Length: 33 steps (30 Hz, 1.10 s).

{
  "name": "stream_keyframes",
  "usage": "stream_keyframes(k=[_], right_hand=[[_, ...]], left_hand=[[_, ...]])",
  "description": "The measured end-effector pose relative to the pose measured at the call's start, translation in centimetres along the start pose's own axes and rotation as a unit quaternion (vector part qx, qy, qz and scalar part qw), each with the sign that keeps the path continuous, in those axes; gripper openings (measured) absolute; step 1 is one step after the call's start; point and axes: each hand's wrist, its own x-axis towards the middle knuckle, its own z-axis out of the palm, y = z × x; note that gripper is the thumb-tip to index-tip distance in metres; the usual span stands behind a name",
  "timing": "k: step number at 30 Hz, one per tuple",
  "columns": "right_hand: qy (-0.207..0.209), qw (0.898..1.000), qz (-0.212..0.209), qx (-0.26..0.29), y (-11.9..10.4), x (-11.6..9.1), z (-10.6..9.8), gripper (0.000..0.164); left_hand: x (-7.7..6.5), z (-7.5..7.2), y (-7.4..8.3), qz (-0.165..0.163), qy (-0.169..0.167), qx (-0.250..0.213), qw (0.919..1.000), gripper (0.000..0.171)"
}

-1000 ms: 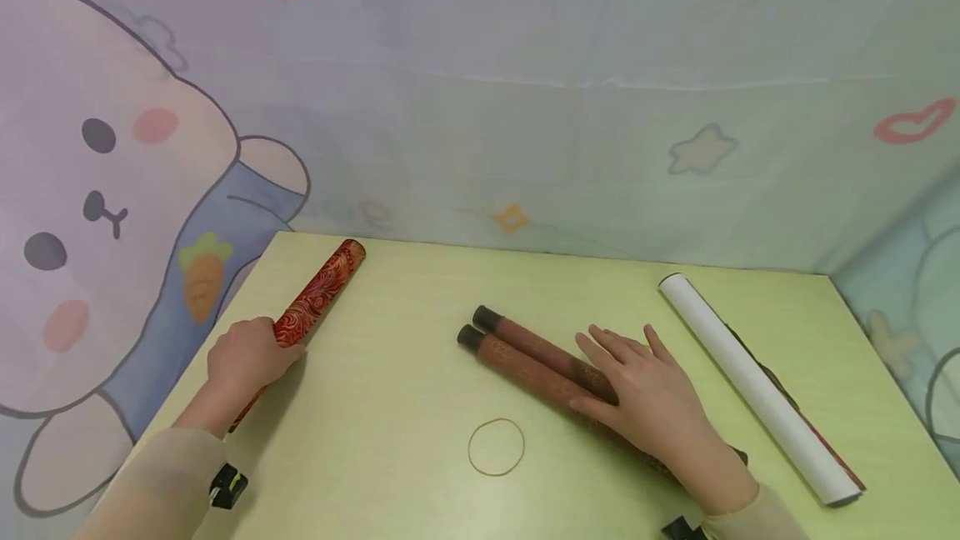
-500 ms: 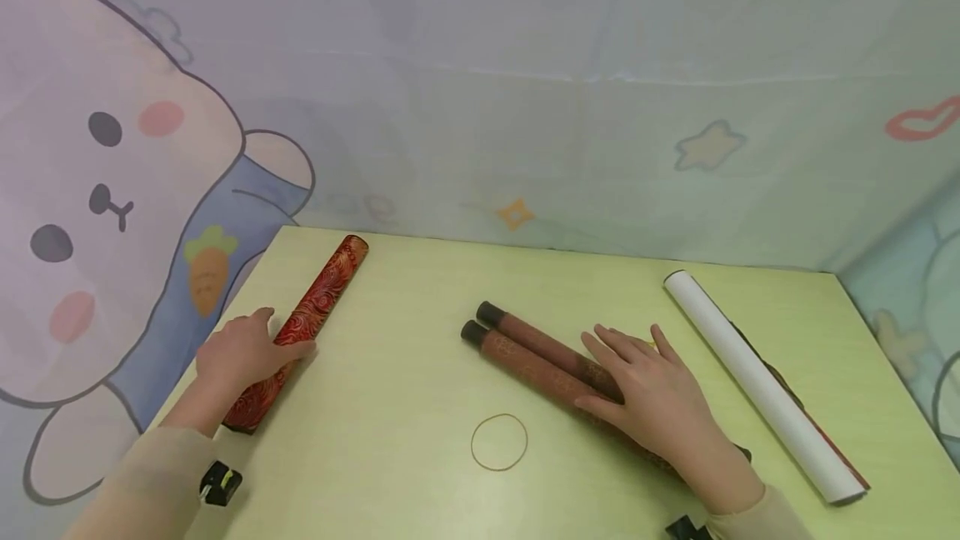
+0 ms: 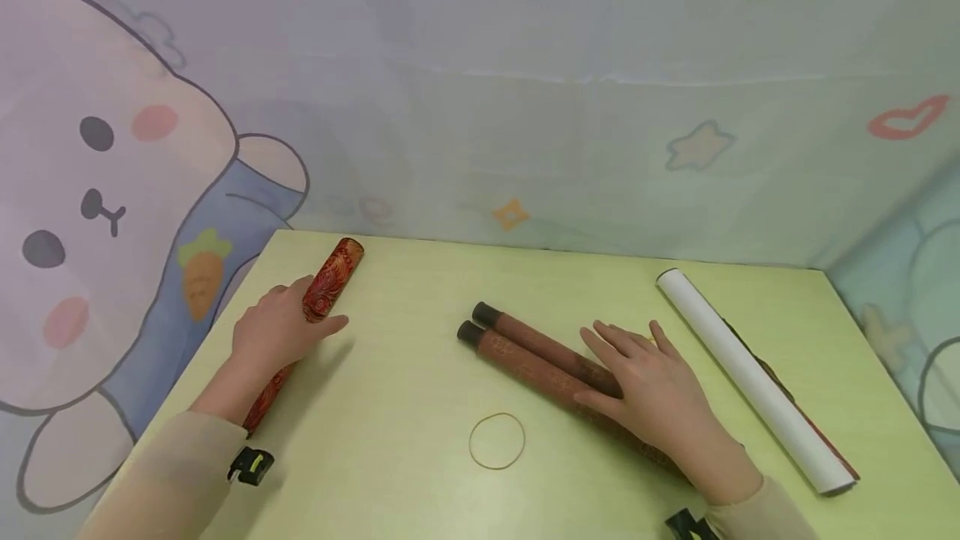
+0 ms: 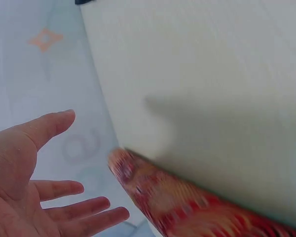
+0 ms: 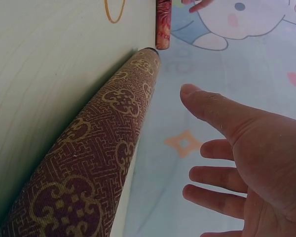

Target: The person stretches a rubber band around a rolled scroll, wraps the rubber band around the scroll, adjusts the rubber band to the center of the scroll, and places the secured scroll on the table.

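My left hand (image 3: 273,327) hovers over the red swirl-patterned roll (image 3: 333,277) at the table's left side, covering its middle in the head view. In the left wrist view the fingers (image 4: 89,210) are straight and the thumb spread, with nothing held and the roll (image 4: 177,200) apart from them. Two brown rolls with black ends lie side by side near the middle, the front one (image 3: 525,369) and the back one (image 3: 536,340). Over their near part is my right hand (image 3: 660,402), fingers spread. The right wrist view shows its palm beside a gold-patterned brown roll (image 5: 103,123), grasping nothing.
A thin tan rubber band (image 3: 470,440) lies on the pale table (image 3: 390,315) left of the brown rolls. To the right rests a long white roll (image 3: 750,382) with a dark red edge. A printed cloth (image 3: 480,107) hangs behind.
My left hand has come off the red roll, its fingers loosening, and moved up and rightward over it. The right hand stays about where it was. The rolls lie nearly unchanged.
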Motion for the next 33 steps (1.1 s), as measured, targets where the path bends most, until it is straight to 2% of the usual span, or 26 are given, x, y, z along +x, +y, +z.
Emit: stream_keyframes(k=[8, 15, 21, 33], right_hand=[[-0.026, 0.999, 0.014, 0.025, 0.2, -0.3, 0.2, 0.08], [-0.061, 0.997, 0.027, 0.05, 0.4, -1.0, 0.7, 0.086], [-0.068, 0.995, 0.033, 0.06, 0.6, -1.3, 1.0, 0.089], [-0.079, 0.995, 0.033, 0.057, 0.8, -1.6, 2.0, 0.095]], left_hand=[[0.5, 1.2, 3.3, 0.037, -0.01, 0.001, 0.9993, 0.091], [-0.7, 2.4, 6.2, 0.089, -0.021, 0.02, 0.9956, 0.086], [-1.6, 3.5, 8.4, 0.133, -0.029, 0.024, 0.9904, 0.08], [-3.2, 4.8, 10.6, 0.178, -0.037, 0.029, 0.983, 0.071]])
